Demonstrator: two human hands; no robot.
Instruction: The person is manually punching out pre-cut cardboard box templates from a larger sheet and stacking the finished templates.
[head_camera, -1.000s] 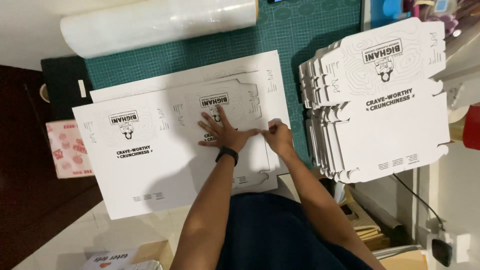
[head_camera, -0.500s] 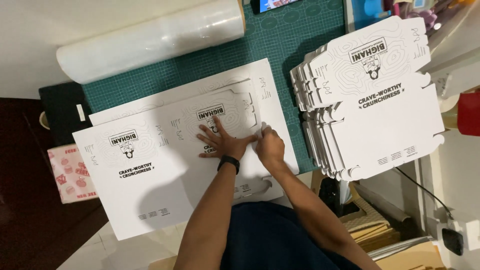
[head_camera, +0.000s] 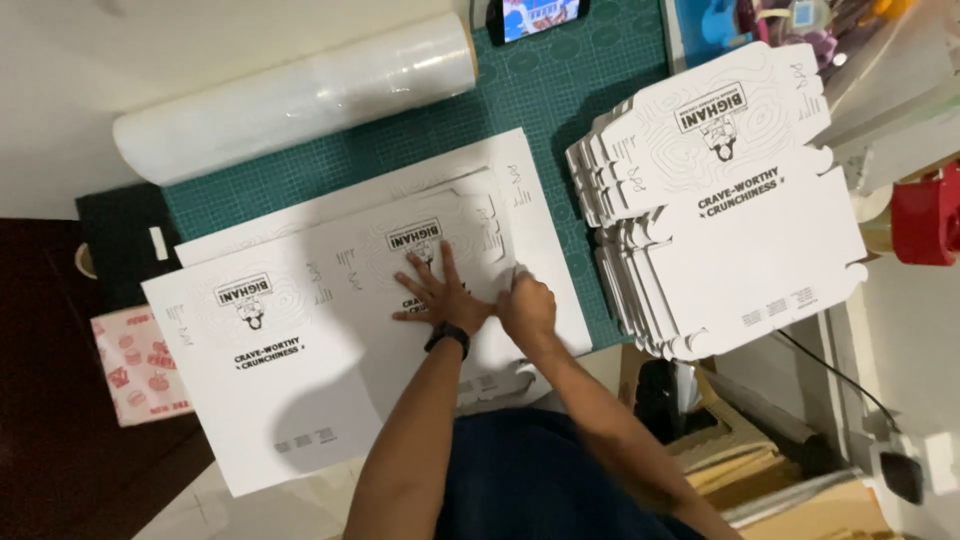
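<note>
Left hand: the left hand is laid flat, fingers spread wide, palm down on the printed sheet; nothing is gripped. A dark band is worn at its wrist.
Right hand: the right hand is curled, knuckles up, just beside the left hand, pressed at the edge of the cut-out box outline in the sheet. Whether card is pinched between its fingers cannot be told, as the view there is blurred.
Printed sheet: a large white card sheet is spread on the green cutting mat, overhanging the mat's near edge towards the person. Its long axis is set on a slant, from the near-left corner of the mat up to the far-right. Its print is seen upside down, so the top of the design points towards the person.
Sheets beneath: more white sheets of the same kind appear to be stacked under it, slightly fanned.
Stack of cut boxes: a pile of flat white cut box blanks is kept on the right edge of the mat, near the right hand but apart from it, its print upright in the view.
Roll of film: a roll of clear film is laid along the far-left edge of the mat, well apart from both hands.
Phone: a phone is placed at the far edge.
</note>
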